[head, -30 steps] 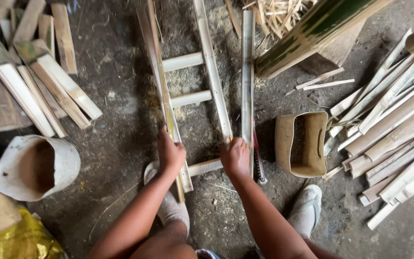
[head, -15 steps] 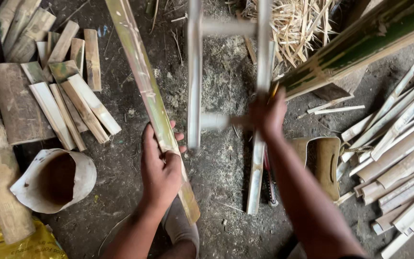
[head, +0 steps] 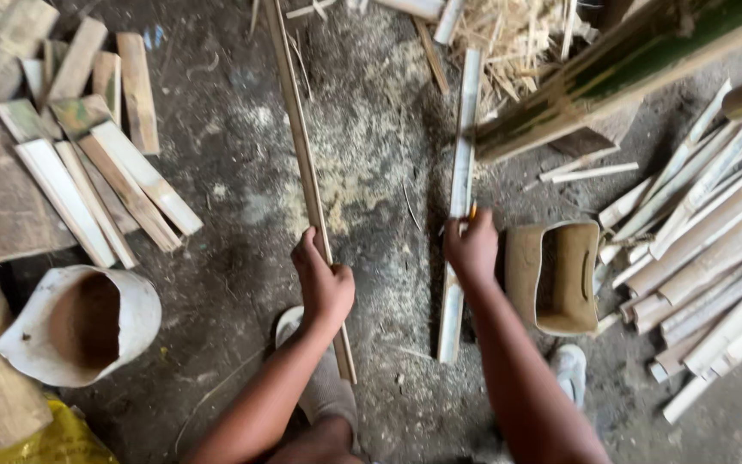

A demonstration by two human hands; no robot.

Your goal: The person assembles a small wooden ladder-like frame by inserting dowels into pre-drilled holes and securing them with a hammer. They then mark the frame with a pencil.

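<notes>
I see my left hand (head: 324, 283) clenched around a long strip (head: 307, 185), my right hand (head: 471, 249) grasping a pale slat (head: 459, 172) near the box (head: 553, 277).

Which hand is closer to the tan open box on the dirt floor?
Right. The right hand rests on a pale bamboo strip just beside the tan open box. The left hand grips a long bamboo slat farther away, beyond the right hand.

Crumpled yellow plastic bag (head: 40, 442) at bottom-left corner; no labels, signs, screens.
</notes>
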